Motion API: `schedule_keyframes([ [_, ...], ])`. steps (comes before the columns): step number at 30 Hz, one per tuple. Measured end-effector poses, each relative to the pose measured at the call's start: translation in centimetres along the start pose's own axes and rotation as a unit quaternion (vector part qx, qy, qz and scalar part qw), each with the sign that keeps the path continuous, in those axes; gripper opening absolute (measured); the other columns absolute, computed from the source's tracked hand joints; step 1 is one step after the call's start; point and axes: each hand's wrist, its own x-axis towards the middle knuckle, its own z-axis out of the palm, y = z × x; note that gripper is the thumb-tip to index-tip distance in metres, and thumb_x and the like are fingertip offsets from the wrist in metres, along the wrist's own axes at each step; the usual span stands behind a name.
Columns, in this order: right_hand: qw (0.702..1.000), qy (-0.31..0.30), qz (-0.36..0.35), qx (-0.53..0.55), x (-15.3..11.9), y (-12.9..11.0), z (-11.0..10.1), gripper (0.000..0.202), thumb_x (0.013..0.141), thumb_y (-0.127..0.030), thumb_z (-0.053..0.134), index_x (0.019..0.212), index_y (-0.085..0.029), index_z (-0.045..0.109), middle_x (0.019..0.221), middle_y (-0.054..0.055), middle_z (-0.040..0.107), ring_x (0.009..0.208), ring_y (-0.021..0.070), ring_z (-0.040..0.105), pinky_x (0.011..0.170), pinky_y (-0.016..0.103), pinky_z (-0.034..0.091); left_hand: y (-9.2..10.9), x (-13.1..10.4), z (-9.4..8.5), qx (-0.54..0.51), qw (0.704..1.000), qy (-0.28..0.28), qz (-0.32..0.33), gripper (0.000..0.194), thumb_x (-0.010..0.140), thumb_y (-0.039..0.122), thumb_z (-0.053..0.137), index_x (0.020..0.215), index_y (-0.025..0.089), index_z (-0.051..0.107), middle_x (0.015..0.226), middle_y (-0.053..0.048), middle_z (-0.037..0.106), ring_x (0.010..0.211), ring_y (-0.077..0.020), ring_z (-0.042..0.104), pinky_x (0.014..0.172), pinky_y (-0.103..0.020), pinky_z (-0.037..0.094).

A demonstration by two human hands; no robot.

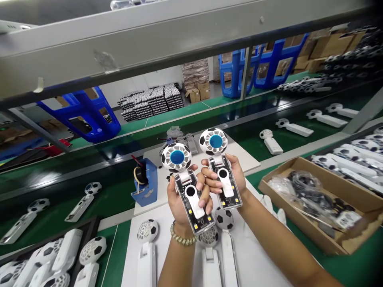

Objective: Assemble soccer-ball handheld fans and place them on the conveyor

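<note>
My left hand [181,201] is wrapped round a handheld fan [176,156] with a soccer-ball head, a blue hub and a clear handle showing a circuit board. A matching handheld fan [213,141] is gripped in my right hand [236,175], a little higher and to the right. Both are tilted, with their heads away from me and the fingers of both hands almost meeting between the handles. Below them on the white board [131,255] lie several white soccer-ball fans [147,231], partly hidden by my forearms.
A blue holder [146,187] with tools stands at the left of the board. To the right sits a cardboard box [317,235] with cables and bags. More white fans [326,118] lie on the green conveyor [119,207]. A metal shelf beam [179,28] crosses overhead.
</note>
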Motion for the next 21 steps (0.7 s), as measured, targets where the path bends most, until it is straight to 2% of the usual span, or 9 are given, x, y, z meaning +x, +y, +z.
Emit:
schedule_keyframes([
  [4, 1.0, -0.009, 0.004, 0.006, 0.0, 0.0, 0.1, 0.043, 0.081, -0.052, 0.036, 0.095, -0.015, 0.052, 0.062, -0.003, 0.045, 0.041, 0.0067, 0.032, 0.038, 0.018, 0.033, -0.1, -0.1, 0.1, 0.003, 1.0, 0.021, 0.009, 0.043, 0.08, 0.058, 0.046, 0.098, 0.021, 0.058, 0.062, 0.005, 0.041, 0.036, -0.0049, 0.033, 0.032, -0.019, 0.037],
  [10, 1.0, -0.006, 0.006, 0.01, 0.1, 0.1, -0.2, 0.044, 0.08, -0.052, 0.035, 0.094, -0.014, 0.053, 0.062, -0.003, 0.046, 0.04, 0.0064, 0.033, 0.038, 0.018, 0.034, -0.6, 0.2, 0.5, -0.02, 0.999, -0.009, 0.041, 0.042, 0.084, 0.053, 0.04, 0.098, 0.019, 0.06, 0.063, 0.002, 0.045, 0.035, -0.007, 0.041, 0.028, -0.019, 0.038],
  [15, 1.0, 0.023, 0.004, -0.011, 0.0, -0.3, 0.1, 0.05, 0.084, -0.054, 0.029, 0.1, -0.014, 0.055, 0.062, -0.001, 0.047, 0.048, 0.0107, 0.043, 0.045, 0.022, 0.041, -0.5, 0.3, 0.8, -0.013, 0.998, 0.001, 0.06, 0.049, 0.089, 0.052, 0.027, 0.098, 0.019, 0.062, 0.063, 0.0, 0.049, 0.041, -0.0115, 0.047, 0.037, -0.025, 0.045],
  [18, 0.998, 0.061, 0.016, -0.03, -0.3, -0.9, 0.2, 0.047, 0.087, -0.049, 0.033, 0.109, -0.012, 0.053, 0.072, 0.003, 0.053, 0.061, 0.0142, 0.051, 0.054, 0.028, 0.049, -0.1, 0.3, 0.6, -0.013, 0.996, 0.039, 0.073, 0.039, 0.089, 0.048, 0.039, 0.102, 0.019, 0.062, 0.072, -0.002, 0.055, 0.056, -0.0132, 0.054, 0.052, -0.028, 0.052],
  [21, 0.996, 0.083, -0.005, -0.043, -0.6, -1.3, 0.2, 0.036, 0.087, -0.043, 0.049, 0.103, -0.012, 0.055, 0.081, 0.004, 0.057, 0.069, 0.0137, 0.055, 0.062, 0.029, 0.054, 0.4, 0.2, 0.0, -0.008, 0.988, 0.112, 0.104, 0.036, 0.073, 0.047, 0.068, 0.094, 0.017, 0.065, 0.08, -0.002, 0.061, 0.071, -0.015, 0.06, 0.062, -0.029, 0.057],
])
